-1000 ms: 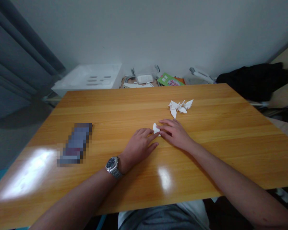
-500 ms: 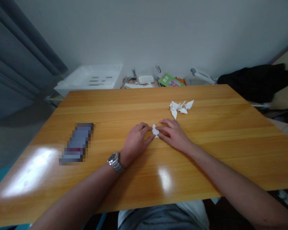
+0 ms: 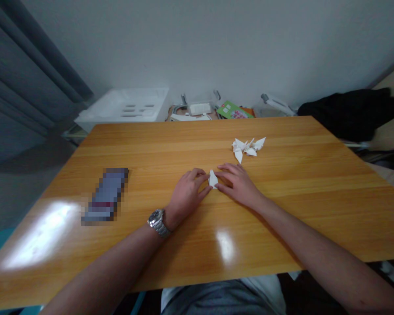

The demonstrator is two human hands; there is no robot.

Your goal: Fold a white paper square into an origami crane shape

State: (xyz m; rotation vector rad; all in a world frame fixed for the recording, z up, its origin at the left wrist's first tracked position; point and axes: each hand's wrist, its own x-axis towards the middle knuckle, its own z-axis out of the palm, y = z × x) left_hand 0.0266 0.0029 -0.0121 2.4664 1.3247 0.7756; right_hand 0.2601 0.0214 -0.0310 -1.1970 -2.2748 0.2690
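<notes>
A small white piece of folded paper, pointed at the top, lies on the wooden table between my hands. My left hand has its thumb and fingertips at the paper's left edge and lower corner; a metal watch is on that wrist. From the other side, the index finger and thumb of my right hand pinch at the right edge, while its other fingers stretch out above. Beyond my right hand lie several white folded paper pieces with pointed wings, bunched together.
A pixelated phone-like slab rests on the left of the wooden table. Behind the far edge are a white tray, a green booklet, assorted small items and a dark cloth at the right.
My right index finger has drawn back slightly to the right, off the paper's face. More of the folded paper shows now, with a smoother pointed outline. The winged paper pieces have not moved.
</notes>
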